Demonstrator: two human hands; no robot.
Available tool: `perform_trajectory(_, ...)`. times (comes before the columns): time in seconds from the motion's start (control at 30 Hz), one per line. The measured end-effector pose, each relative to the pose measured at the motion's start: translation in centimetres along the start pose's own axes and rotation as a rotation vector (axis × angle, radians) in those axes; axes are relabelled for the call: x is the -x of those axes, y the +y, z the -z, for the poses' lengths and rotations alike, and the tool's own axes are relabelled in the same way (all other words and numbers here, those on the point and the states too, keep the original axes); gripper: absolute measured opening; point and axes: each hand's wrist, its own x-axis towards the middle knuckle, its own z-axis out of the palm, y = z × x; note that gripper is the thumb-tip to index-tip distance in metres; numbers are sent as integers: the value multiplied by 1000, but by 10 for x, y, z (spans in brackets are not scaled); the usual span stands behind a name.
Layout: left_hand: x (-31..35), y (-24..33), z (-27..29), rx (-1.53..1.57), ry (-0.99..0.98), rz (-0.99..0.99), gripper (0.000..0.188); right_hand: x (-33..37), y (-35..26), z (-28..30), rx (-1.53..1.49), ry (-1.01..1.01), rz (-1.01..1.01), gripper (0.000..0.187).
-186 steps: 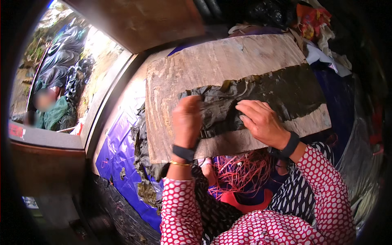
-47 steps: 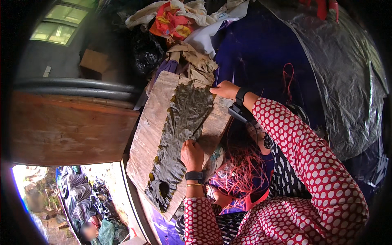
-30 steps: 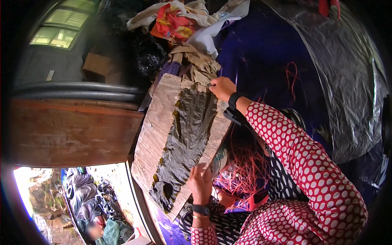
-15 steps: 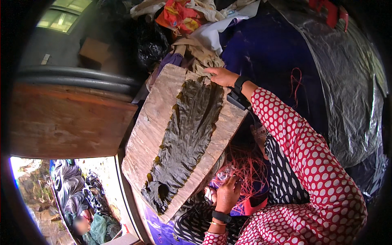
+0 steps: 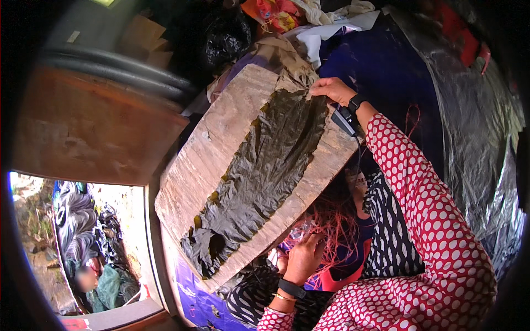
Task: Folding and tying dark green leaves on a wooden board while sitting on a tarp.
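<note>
Head view: my right hand (image 5: 330, 88) lies flat, fingers spread, pressing the upper end of the dark green, wrinkled leaf sheet (image 5: 259, 176). The sheet stretches along the pale wooden board surface (image 5: 221, 138). My left hand (image 5: 303, 256), loosely curled, touches pink stringy fibres (image 5: 337, 231) just below the board's lower edge.

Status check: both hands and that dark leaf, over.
Right hand pins dark flattened leaf at far end of wooden board. Left hand in pink fibres below board. Leaf unobstructed.
</note>
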Motion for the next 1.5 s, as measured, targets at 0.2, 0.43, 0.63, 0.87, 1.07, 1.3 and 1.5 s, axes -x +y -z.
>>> perform_trajectory(0.2,-4,-16,9,-14,-6,-83,19,11,-35,-14,474,174,287,19)
perform_trajectory(0.43,-14,-37,-2,-85,-63,-159,23,71,-82,-131,411,0,646,18)
perform_trajectory(0.63,-15,-38,12,-124,-25,-190,19,107,-48,-230,790,-198,872,11)
perform_trajectory(0.87,-6,-46,21,-128,19,-186,21,130,-34,-259,926,-334,890,12)
perform_trajectory(1.07,-7,-50,23,-147,-9,-153,17,134,-51,-261,846,-561,812,25)
perform_trajectory(1.3,-8,-48,47,152,176,-248,14,126,-111,-229,469,-360,475,19)
perform_trajectory(1.5,-20,-76,112,191,607,13,12,124,-88,-176,781,-100,635,19)
